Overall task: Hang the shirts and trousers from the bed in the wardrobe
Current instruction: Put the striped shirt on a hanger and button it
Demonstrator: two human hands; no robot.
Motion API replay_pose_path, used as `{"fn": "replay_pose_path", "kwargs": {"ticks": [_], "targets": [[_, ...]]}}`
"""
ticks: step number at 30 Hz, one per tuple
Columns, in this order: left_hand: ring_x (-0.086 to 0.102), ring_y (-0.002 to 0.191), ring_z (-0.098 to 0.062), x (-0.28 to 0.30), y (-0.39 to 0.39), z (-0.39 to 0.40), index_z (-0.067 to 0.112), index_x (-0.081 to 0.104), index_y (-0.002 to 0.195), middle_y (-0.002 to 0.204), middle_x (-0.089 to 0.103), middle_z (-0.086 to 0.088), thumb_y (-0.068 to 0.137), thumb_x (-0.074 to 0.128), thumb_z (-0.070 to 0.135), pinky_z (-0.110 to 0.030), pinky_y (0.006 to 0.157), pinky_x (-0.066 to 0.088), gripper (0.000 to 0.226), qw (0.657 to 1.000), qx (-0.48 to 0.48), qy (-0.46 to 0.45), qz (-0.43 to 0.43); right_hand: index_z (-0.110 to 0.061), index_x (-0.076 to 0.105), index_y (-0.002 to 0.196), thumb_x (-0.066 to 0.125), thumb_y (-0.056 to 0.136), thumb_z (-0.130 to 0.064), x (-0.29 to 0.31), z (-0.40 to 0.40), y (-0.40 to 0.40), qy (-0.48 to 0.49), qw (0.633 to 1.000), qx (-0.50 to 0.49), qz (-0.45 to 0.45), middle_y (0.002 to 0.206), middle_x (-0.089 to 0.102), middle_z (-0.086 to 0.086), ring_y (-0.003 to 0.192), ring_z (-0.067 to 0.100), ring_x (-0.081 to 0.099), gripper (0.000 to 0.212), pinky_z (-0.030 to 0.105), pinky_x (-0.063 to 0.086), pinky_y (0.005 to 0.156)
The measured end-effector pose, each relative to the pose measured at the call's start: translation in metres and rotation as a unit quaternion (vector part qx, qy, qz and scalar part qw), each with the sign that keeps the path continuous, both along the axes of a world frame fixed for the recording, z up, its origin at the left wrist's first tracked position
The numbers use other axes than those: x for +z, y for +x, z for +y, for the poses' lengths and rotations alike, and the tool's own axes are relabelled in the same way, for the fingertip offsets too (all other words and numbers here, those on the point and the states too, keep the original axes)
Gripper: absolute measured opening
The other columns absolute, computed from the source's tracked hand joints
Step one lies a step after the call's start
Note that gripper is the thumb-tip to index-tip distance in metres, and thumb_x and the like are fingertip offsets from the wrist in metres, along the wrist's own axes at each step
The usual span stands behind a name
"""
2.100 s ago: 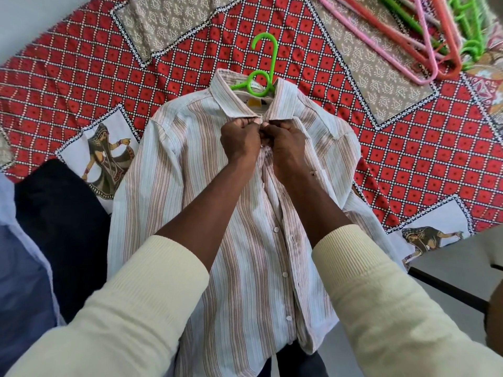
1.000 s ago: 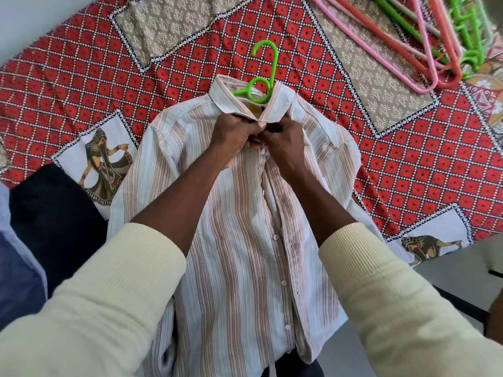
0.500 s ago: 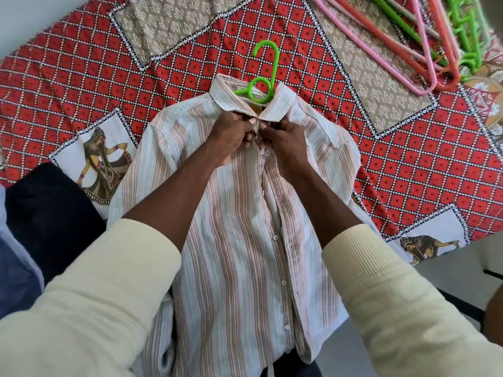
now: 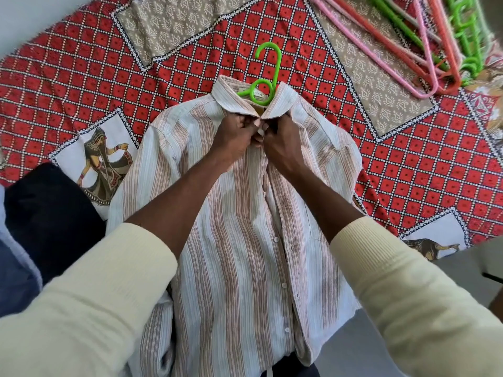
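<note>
A striped shirt (image 4: 239, 240) is being laid front-up on the bed (image 4: 81, 77), which is covered by a red patterned bedspread with beige panels and printed figures. The shirt is being carried on a green hanger (image 4: 265, 74), whose hook is sticking out above the collar and is resting flat on the bedspread.

Both hands are being held together at the top of the shirt's front, just under the collar. The left hand (image 4: 235, 138) is being kept curled, with the fabric of the left edge of the placket pinched between thumb and fingers. The right hand (image 4: 283, 144) is likewise being kept curled, with the opposite edge being pinched, so that the two hands are nearly touching at the top button. Whether that button is fastened cannot be told, since it is being hidden by the fingertips. Lower down, the buttons are seen closed along the placket.

Cream ribbed sleeves (image 4: 89, 300) are being worn pushed up on both forearms. A dark garment (image 4: 46, 213) is lying on the bed just left of the shirt. A bunch of spare hangers (image 4: 424, 47), pink, orange and green, is lying on the bed at the upper right, well apart from the shirt.
</note>
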State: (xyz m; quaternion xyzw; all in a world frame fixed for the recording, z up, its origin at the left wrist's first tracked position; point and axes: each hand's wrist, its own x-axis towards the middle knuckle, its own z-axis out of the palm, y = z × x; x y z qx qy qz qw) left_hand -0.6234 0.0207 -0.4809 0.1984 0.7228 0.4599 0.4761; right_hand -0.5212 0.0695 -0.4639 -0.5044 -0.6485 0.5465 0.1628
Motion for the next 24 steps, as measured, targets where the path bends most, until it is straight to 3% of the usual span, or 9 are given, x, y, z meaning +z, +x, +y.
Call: {"fn": "replay_pose_path", "kwargs": {"ticks": [2,5,9,12,17,21,24], "targets": [[0.067,0.063,-0.015,0.003,0.002,-0.003,0.003,0.067,0.092,0.078,0.07,-0.01,0.09,0.068,0.005,-0.03,0.061,0.058,0.003,0.999,0.014,0.032,-0.012,0.001,0.059,0.108,0.047,0.091,0.006,0.001,0.006,0.004,-0.031,1.0,0.005,-0.002,0.085,0.059,-0.002,0.061,-0.007,0.055,0.021,0.004,0.037,0.049],[0.065,0.056,-0.014,0.002,0.004,-0.005,0.002,0.067,0.089,0.068,0.069,-0.002,0.092,0.067,0.007,-0.029,0.056,0.057,0.006,0.999,0.035,0.035,0.008,-0.001,0.058,0.103,0.048,0.094,0.004,-0.001,0.008,0.007,-0.033,0.999,0.013,-0.001,0.081,0.06,-0.002,0.054,-0.012,0.054,0.014,0.005,0.036,0.046],[0.059,0.056,-0.011,0.002,-0.003,-0.004,0.011,0.066,0.085,0.068,0.065,0.001,0.097,0.058,0.01,-0.029,0.056,0.052,0.015,0.998,-0.046,-0.009,0.045,0.004,0.058,0.101,0.048,0.093,0.001,-0.004,0.008,0.01,-0.007,0.999,0.034,-0.028,0.083,0.064,0.006,0.065,0.001,0.054,0.014,0.017,0.041,0.057],[0.055,0.06,-0.013,0.008,-0.019,0.0,0.008,0.065,0.089,0.069,0.06,-0.001,0.099,0.055,0.01,-0.031,0.059,0.049,0.014,0.986,-0.146,-0.052,0.062,0.003,0.057,0.101,0.047,0.095,-0.002,-0.01,0.013,0.012,0.015,0.993,0.1,-0.062,0.09,0.061,0.01,0.078,0.017,0.054,0.013,0.024,0.039,0.059],[0.056,0.06,-0.009,0.02,-0.054,0.017,0.006,0.061,0.092,0.074,0.058,-0.002,0.097,0.057,0.008,-0.025,0.058,0.048,0.006,0.96,-0.25,-0.12,-0.029,0.004,0.056,0.092,0.044,0.092,0.002,-0.014,0.031,0.01,0.096,0.964,0.225,-0.106,0.091,0.062,0.017,0.077,0.029,0.054,0.012,0.043,0.041,0.063],[0.056,0.059,-0.012,0.033,-0.062,0.036,0.002,0.063,0.099,0.075,0.06,-0.007,0.099,0.054,0.01,-0.031,0.063,0.048,0.012,0.901,-0.385,-0.168,0.109,0.001,0.055,0.088,0.041,0.09,0.008,-0.014,0.033,0.011,0.145,0.949,0.26,-0.1,0.085,0.053,0.01,0.075,0.021,0.045,0.016,0.031,0.032,0.059],[0.066,0.061,-0.008,0.029,-0.052,0.038,0.006,0.066,0.096,0.083,0.07,-0.011,0.098,0.056,0.011,-0.033,0.067,0.055,0.011,0.909,-0.349,-0.14,0.182,0.007,0.058,0.092,0.042,0.089,0.01,-0.022,0.027,0.016,0.184,0.961,0.185,-0.091,0.089,0.052,0.015,0.082,0.021,0.041,0.016,0.032,0.035,0.068]]}}
